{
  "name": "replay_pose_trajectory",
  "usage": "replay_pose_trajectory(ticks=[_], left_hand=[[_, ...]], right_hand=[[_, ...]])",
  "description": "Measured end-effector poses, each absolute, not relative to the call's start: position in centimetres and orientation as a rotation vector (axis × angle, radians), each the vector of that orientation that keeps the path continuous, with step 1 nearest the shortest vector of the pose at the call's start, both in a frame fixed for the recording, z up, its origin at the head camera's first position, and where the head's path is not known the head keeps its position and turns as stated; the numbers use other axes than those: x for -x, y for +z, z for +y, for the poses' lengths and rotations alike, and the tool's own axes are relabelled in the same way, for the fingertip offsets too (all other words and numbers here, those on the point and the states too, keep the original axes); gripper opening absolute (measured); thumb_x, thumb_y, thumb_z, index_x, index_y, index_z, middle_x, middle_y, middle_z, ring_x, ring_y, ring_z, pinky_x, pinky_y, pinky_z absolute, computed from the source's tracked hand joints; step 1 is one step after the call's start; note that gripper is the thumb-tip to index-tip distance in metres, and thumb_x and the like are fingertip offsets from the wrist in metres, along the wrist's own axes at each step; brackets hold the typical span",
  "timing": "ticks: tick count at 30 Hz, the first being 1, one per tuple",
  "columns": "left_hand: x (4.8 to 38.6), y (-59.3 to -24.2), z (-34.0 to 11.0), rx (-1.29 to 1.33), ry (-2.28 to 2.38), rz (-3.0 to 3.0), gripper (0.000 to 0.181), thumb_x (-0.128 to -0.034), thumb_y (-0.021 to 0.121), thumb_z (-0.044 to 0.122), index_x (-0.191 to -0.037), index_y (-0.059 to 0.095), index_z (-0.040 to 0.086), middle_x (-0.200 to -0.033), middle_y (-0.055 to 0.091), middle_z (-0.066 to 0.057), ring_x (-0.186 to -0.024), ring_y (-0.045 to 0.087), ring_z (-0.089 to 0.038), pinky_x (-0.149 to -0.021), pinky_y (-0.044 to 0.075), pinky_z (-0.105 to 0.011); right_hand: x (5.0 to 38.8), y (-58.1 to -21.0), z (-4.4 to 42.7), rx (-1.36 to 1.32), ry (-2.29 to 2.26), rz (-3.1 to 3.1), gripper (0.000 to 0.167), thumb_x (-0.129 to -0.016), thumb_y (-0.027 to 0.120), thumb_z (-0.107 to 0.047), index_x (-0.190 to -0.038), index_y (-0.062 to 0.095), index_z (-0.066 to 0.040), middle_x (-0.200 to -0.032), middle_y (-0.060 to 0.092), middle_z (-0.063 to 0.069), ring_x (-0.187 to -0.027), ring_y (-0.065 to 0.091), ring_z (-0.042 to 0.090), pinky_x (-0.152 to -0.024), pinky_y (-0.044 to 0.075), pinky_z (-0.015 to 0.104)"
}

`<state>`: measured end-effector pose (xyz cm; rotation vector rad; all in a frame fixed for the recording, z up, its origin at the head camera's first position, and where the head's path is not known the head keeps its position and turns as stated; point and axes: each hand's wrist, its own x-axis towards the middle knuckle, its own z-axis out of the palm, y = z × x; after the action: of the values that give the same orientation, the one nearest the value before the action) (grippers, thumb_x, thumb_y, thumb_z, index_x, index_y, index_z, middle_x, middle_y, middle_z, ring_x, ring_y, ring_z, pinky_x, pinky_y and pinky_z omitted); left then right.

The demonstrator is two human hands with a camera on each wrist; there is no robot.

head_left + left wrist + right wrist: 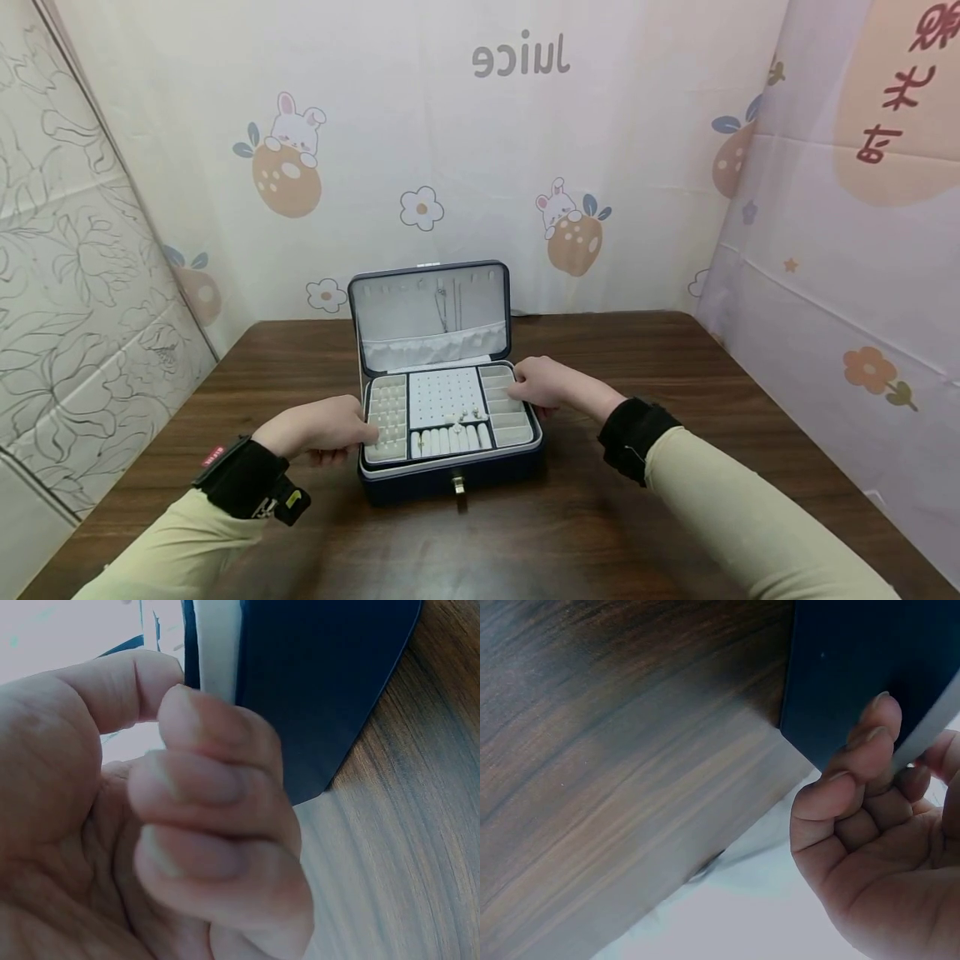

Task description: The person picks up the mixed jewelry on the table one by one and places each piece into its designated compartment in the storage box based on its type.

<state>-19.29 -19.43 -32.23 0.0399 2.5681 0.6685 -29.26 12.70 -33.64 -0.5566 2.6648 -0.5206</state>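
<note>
A navy jewelry box [405, 487] stands with its lid [390, 312] raised; two thin necklaces hang inside the lid. In it sits a pale jewelry tray [446, 392] with side compartments, a pegged middle panel and ring rolls [442, 442]; a few small earrings and a flower-shaped piece lie near the rolls. The tray sits slightly askew in the box. My left hand [333, 425] pinches the tray's left edge, thumb inside, other fingers curled beside the navy wall [315, 682]. At the right edge my right hand [547, 382] pinches likewise, its fingers bent along the box's outer side [847, 667].
Under the box is a dark brown wooden table [615, 342]. A printed curtain [637, 100] with rabbits and fruit rises behind it, with more patterned cloth on both sides. The box's front has a metal clasp [459, 485].
</note>
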Motion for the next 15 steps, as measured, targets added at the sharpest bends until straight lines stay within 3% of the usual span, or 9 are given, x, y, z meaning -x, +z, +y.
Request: replay_pose_trajectory(ticks=[10,15], left_hand=[[19.4,-32.7,-20.0,0.005,0.731,2.478,0.037,-0.0928,0.061,0.027,-0.061,0.055,0.009,-0.053,0.046,0.0,-0.044,0.035,-0.011,-0.041,0.028,-0.022],[19.4,-32.7,-20.7,-0.023,0.786,2.431,0.041,-0.0975,0.064,0.036,-0.074,0.063,0.003,-0.057,0.054,-0.003,-0.047,0.045,-0.014,-0.044,0.041,-0.025]], right_hand=[[29.4,-33.7,12.8,0.534,-0.504,2.672,0.018,-0.098,0.054,-0.019,-0.085,0.061,-0.009,-0.065,0.064,0.007,-0.052,0.057,0.017,-0.048,0.043,0.026],[29.4,-33.6,13.1,0.526,-0.491,2.639,0.02,-0.099,0.053,-0.02,-0.086,0.062,-0.009,-0.065,0.064,0.006,-0.053,0.057,0.017,-0.049,0.045,0.026]])
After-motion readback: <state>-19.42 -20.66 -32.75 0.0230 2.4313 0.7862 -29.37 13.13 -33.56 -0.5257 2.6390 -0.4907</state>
